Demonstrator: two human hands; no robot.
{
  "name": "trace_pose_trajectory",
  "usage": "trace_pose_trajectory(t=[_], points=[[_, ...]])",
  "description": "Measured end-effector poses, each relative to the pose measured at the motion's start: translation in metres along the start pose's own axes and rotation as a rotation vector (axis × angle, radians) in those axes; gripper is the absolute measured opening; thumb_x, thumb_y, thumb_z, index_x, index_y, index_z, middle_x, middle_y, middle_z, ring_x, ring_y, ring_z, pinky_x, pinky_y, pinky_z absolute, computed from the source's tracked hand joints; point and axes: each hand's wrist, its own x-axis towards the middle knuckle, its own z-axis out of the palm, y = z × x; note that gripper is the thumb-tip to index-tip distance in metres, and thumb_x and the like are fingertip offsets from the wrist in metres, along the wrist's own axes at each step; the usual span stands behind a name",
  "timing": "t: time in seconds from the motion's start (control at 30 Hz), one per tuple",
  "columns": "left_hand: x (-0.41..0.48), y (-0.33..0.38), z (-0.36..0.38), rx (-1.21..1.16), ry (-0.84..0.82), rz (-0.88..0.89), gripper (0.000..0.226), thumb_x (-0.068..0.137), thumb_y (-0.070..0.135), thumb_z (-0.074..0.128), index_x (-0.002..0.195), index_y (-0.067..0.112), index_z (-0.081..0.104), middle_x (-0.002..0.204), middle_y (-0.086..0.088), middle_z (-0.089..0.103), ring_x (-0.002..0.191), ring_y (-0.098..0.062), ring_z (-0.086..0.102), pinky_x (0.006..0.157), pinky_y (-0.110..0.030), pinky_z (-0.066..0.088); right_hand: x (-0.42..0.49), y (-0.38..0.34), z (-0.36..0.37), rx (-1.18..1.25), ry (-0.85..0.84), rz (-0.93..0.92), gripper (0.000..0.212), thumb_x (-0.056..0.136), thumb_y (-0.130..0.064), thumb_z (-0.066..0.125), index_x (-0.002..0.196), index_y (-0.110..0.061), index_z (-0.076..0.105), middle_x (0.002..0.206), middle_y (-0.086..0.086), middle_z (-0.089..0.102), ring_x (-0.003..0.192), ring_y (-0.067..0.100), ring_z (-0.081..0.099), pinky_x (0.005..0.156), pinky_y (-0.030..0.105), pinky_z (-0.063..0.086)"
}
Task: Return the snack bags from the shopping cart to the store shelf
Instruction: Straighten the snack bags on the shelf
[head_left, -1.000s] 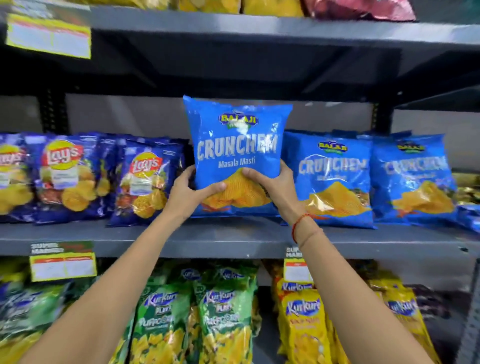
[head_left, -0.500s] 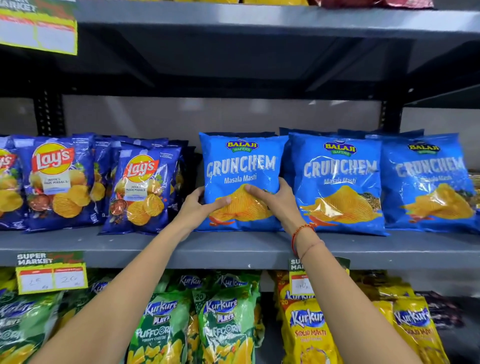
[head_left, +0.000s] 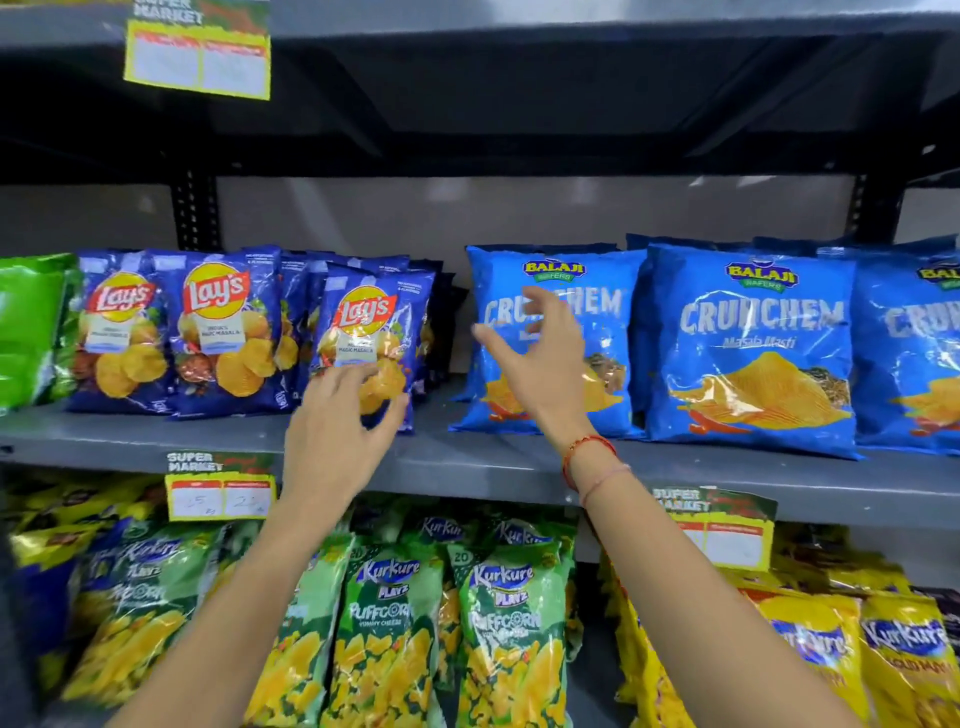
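A light blue Crunchem bag (head_left: 605, 312) stands upright on the grey middle shelf (head_left: 467, 465), at the left end of a row of the same bags (head_left: 753, 348). My right hand (head_left: 540, 369) is in front of it, fingers spread, holding nothing. My left hand (head_left: 337, 431) is open too, lower and to the left, in front of a dark blue Lay's bag (head_left: 371, 332); whether it touches that bag is unclear. The shopping cart is out of view.
More Lay's bags (head_left: 171, 332) and a green bag (head_left: 28, 327) fill the left of the middle shelf. Kurkure bags, green (head_left: 389, 623) and yellow (head_left: 810, 644), pack the lower shelf. Price tags (head_left: 221, 493) hang on the shelf edges. Another shelf sits overhead.
Both hands have let go of the Crunchem bag, which now stands on the shelf. My left hand has moved left toward the Lay's bag; my right hand has opened and pulled back.
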Motion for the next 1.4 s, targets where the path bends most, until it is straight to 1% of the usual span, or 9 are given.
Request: trace_pose_trajectory(t=[0.13, 0.2, 0.37, 0.5, 0.7, 0.93, 1.1, 1.27, 1.4], points=[[-0.01, -0.036, -0.01, 0.217, -0.039, -0.107, 0.052, 0.086, 0.04, 0.058, 0.119, 0.0, 0.054, 0.113, -0.02, 0.061, 0.105, -0.039, 0.053, 0.081, -0.05, 0.046, -0.004, -0.016, 0.047, 0.127, -0.336, 0.173, 0.083, 0.072, -0.041, 0.079, 0.138, -0.007, 0.04, 0.103, -0.002, 0.053, 0.096, 0.017, 0.052, 0.081, 0.022, 0.04], [-0.014, -0.049, -0.011, 0.278, -0.098, -0.135, 0.058, 0.087, 0.044, 0.055, 0.122, -0.003, 0.052, 0.117, -0.022, 0.061, 0.108, -0.038, 0.054, 0.086, -0.049, 0.044, -0.003, -0.014, 0.069, 0.112, -0.446, 0.256, 0.09, 0.071, -0.043, 0.079, 0.139, -0.005, 0.036, 0.116, 0.006, 0.054, 0.105, 0.02, 0.052, 0.08, 0.018, 0.037], [-0.021, -0.061, -0.01, 0.314, -0.137, -0.132, 0.062, 0.09, 0.054, 0.041, 0.108, -0.002, 0.062, 0.1, -0.02, 0.07, 0.095, -0.034, 0.063, 0.087, -0.044, 0.043, 0.002, -0.004, 0.108, 0.21, -0.644, 0.507, 0.084, 0.065, -0.036, 0.086, 0.134, -0.01, 0.046, 0.136, 0.007, 0.056, 0.126, 0.027, 0.053, 0.106, 0.039, 0.044], [-0.026, -0.057, -0.013, 0.317, -0.144, -0.114, 0.066, 0.087, 0.054, 0.026, 0.084, 0.002, 0.066, 0.08, -0.015, 0.071, 0.078, -0.033, 0.064, 0.077, -0.041, 0.044, 0.003, -0.002, 0.122, 0.174, -0.599, 0.495, 0.076, 0.06, -0.03, 0.089, 0.125, -0.007, 0.055, 0.131, 0.011, 0.059, 0.12, 0.027, 0.055, 0.103, 0.04, 0.046], [-0.028, -0.06, -0.01, 0.344, -0.166, -0.128, 0.067, 0.089, 0.053, 0.027, 0.1, 0.001, 0.068, 0.1, -0.015, 0.072, 0.094, -0.029, 0.065, 0.087, -0.04, 0.045, -0.005, -0.005, 0.132, 0.197, -0.469, 0.32, 0.074, 0.062, -0.019, 0.088, 0.126, -0.009, 0.054, 0.128, 0.011, 0.063, 0.12, 0.028, 0.057, 0.105, 0.042, 0.045], [-0.03, -0.062, -0.008, 0.321, -0.141, -0.125, 0.066, 0.089, 0.052, 0.028, 0.099, 0.0, 0.068, 0.102, -0.016, 0.072, 0.096, -0.03, 0.064, 0.09, -0.041, 0.044, -0.01, -0.011, 0.15, 0.126, -0.458, 0.26, 0.071, 0.064, -0.028, 0.087, 0.122, -0.006, 0.051, 0.129, 0.014, 0.061, 0.121, 0.032, 0.053, 0.102, 0.044, 0.044], [-0.031, -0.062, -0.006, 0.292, -0.112, -0.115, 0.067, 0.088, 0.051, 0.026, 0.099, 0.0, 0.067, 0.102, -0.017, 0.071, 0.099, -0.03, 0.063, 0.092, -0.041, 0.041, -0.012, -0.008, 0.147, 0.168, -0.498, 0.3, 0.073, 0.068, -0.03, 0.085, 0.127, -0.01, 0.047, 0.132, 0.011, 0.059, 0.123, 0.029, 0.052, 0.093, 0.028, 0.039], [-0.031, -0.064, -0.006, 0.303, -0.093, -0.101, 0.07, 0.088, 0.052, 0.023, 0.103, 0.0, 0.066, 0.107, -0.016, 0.07, 0.103, -0.03, 0.061, 0.095, -0.041, 0.039, -0.015, -0.007, 0.144, 0.139, -0.526, 0.309, 0.079, 0.066, -0.037, 0.085, 0.128, -0.011, 0.044, 0.132, 0.009, 0.059, 0.123, 0.028, 0.055, 0.1, 0.037, 0.043], [-0.03, -0.065, -0.005, 0.3, -0.086, -0.101, 0.07, 0.087, 0.053, 0.023, 0.104, 0.0, 0.065, 0.109, -0.016, 0.07, 0.104, -0.03, 0.06, 0.095, -0.041, 0.038, -0.017, -0.006, 0.129, 0.103, -0.421, 0.263, 0.086, 0.067, -0.042, 0.082, 0.135, -0.009, 0.041, 0.13, 0.013, 0.06, 0.122, 0.027, 0.055, 0.101, 0.04, 0.046]])
